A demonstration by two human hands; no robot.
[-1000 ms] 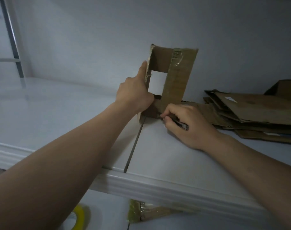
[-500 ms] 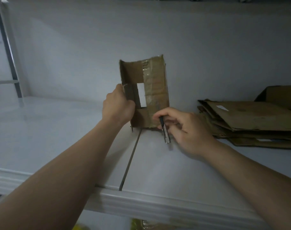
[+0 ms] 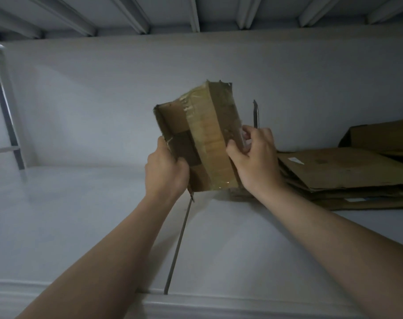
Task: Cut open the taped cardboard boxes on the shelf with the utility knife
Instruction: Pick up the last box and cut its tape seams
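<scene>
The taped cardboard box (image 3: pixel 202 139) is held tilted between both hands above the white shelf (image 3: pixel 81 215). The left hand (image 3: pixel 165 173) curls around its lower left edge. The right hand (image 3: pixel 255 162) pinches the right edge with thumb in front, and the utility knife (image 3: pixel 255 113) sticks up from its fingers. Flattened cardboard (image 3: pixel 345 171) is stacked just right of the right hand.

A grey metal upright (image 3: pixel 6 116) stands at far left; ribbed panels (image 3: pixel 196 12) span the top above a white back wall (image 3: pixel 92 88); flattened cardboard (image 3: pixel 345 166) lies stacked at right.
</scene>
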